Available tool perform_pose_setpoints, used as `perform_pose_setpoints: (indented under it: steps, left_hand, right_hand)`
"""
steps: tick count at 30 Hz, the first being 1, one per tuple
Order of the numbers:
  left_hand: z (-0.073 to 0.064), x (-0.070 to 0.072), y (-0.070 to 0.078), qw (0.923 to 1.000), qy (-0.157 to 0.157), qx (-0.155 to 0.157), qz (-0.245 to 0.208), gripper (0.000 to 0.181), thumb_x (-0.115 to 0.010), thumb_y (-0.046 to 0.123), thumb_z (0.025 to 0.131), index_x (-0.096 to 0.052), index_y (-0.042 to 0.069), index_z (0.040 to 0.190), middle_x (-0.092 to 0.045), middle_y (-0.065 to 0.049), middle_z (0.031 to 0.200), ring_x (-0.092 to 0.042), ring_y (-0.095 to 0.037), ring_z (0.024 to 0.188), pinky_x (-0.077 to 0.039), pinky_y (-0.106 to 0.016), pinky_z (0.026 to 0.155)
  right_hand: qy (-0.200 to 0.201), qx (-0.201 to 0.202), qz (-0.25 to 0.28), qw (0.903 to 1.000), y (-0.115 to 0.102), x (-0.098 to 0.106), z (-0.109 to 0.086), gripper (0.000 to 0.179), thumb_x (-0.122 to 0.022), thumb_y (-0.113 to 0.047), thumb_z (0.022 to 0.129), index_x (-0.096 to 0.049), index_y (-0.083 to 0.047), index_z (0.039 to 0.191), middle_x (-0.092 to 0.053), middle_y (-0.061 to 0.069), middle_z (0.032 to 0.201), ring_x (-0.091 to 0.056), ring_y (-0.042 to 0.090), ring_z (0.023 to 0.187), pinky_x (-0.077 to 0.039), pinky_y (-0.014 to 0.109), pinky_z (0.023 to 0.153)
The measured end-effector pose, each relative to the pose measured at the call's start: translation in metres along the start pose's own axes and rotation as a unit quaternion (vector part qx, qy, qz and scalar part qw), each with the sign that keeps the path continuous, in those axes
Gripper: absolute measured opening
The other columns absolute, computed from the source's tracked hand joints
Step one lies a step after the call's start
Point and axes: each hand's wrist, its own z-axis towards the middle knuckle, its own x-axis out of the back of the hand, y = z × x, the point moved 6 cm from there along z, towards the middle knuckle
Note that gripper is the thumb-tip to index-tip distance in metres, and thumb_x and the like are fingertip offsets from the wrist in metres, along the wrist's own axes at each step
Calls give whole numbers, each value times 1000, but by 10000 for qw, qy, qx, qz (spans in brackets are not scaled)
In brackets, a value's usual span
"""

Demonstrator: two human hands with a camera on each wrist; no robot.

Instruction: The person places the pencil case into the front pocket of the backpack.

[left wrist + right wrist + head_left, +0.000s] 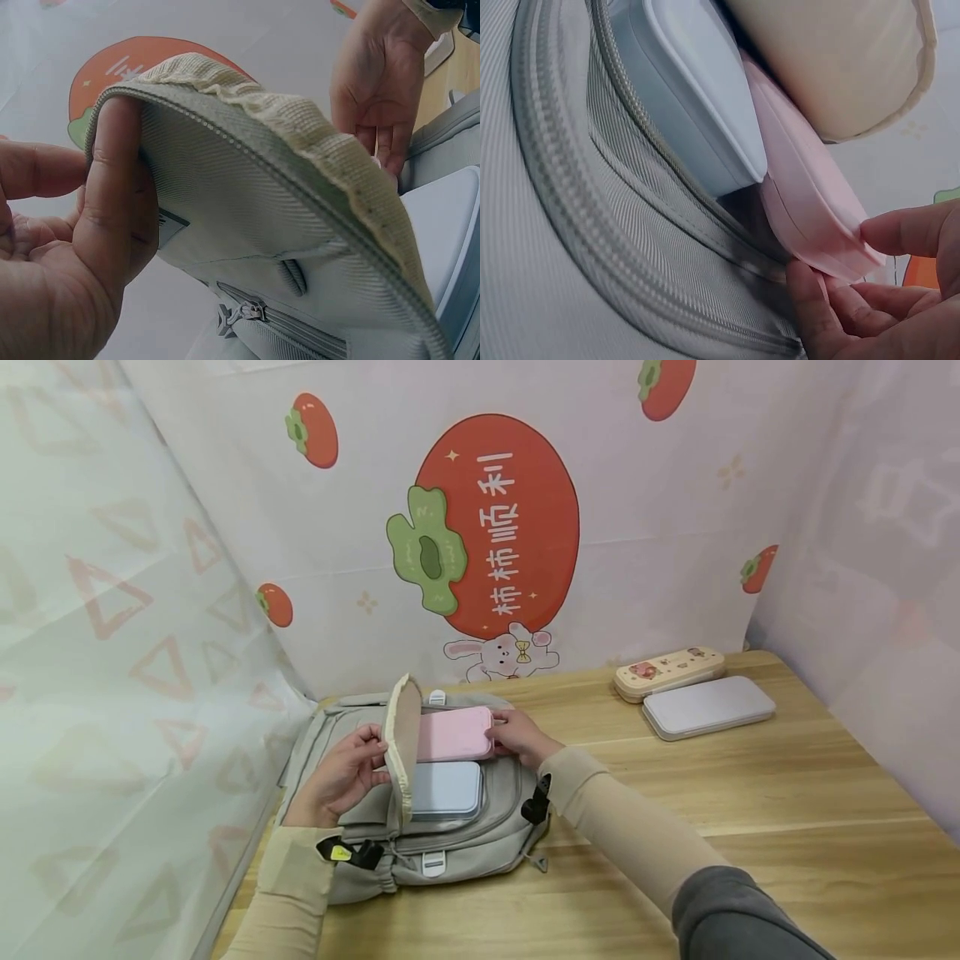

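A grey backpack (491, 856) lies flat on the table with its front pocket unzipped. My left hand (347, 777) pinches the edge of the pocket flap (225, 187) and holds it raised. Inside the pocket, a pink pencil case (453, 733) lies beside a light blue pencil case (447, 787). At the pink case's right end, my right hand (521, 737) grips it between thumb and fingers, as the right wrist view shows close up. The flap hides the left ends of both cases in the head view.
On the wooden table (750, 802), a white case (708, 707) and a cream case (670, 672) with printed pictures lie at the back right, against each other. A printed cloth (637, 527) hangs behind the table. Zipper pulls (251, 310) hang from the flap's outer side.
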Motion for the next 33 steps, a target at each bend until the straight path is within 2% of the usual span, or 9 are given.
perform_pose_setpoints:
  steps: [6, 12, 17, 22, 27, 29, 33]
  left_hand:
    - [1, 0, -2, 10000, 8, 11, -30, 16, -39, -1, 109, -51, 9, 106, -63, -2, 101, -65, -9, 87, -58, -26, 70]
    - [2, 0, -3, 10000, 61, 70, -9, 16, -40, -1, 109, -52, 9, 105, -64, -2, 102, -66, -9, 88, -58, -25, 70]
    - [1, -1, -3, 9999, 73, 87, -3, 18, -38, -2, 109, -52, 9, 105, -63, -2, 102, -66, -9, 88, -57, -25, 70]
    - [2, -3, -3, 10000, -50, 33, -68, 18, -38, -2, 109, -52, 8, 105, -63, -3, 102, -65, -9, 86, -57, -24, 69]
    - [2, -1, -4, 9999, -82, 18, -86, 18, -37, -2, 109, -52, 8, 105, -63, -3, 100, -65, -9, 85, -57, -24, 69]
    - [2, 0, -5, 10000, -44, 41, -70, 18, -37, -2, 109, -52, 8, 105, -63, -3, 100, -65, -9, 86, -57, -25, 69]
    - [1, 3, -6, 9999, 88, 96, -40, 17, -39, -2, 109, -52, 9, 104, -63, -3, 101, -65, -10, 87, -57, -26, 70]
  right_hand:
    - [21, 25, -68, 10000, 0, -8, 3, 52, -60, 1, 99, -45, 8, 149, -64, 18, 116, -57, 11, 70, -53, 21, 66]
    - [-36, 117, -26, 9999, 1, -20, 3, 46, -59, 6, 98, -52, 9, 143, -63, 18, 120, -59, 15, 80, -54, 24, 72]
    - [-71, 124, -159, 9998, 3, -27, 3, 47, -61, 7, 96, -53, 8, 143, -63, 18, 124, -59, 16, 84, -53, 23, 72]
    - [-81, 244, -792, 9965, 2, -28, 2, 53, -63, 3, 96, -52, 5, 147, -64, 17, 127, -57, 17, 84, -49, 24, 70]
    - [-310, 463, -1335, 9895, -1, -28, -1, 49, -63, 0, 96, -56, 2, 145, -65, 14, 116, -55, 18, 80, -47, 27, 69]
    - [-380, 566, -1507, 9862, -3, -26, -3, 46, -63, -1, 97, -58, 2, 143, -66, 14, 119, -56, 19, 84, -48, 27, 72]
    - [-481, 689, -1593, 9837, -8, -18, -6, 45, -62, -6, 99, -57, 6, 141, -61, 21, 136, -63, 26, 104, -54, 32, 84]
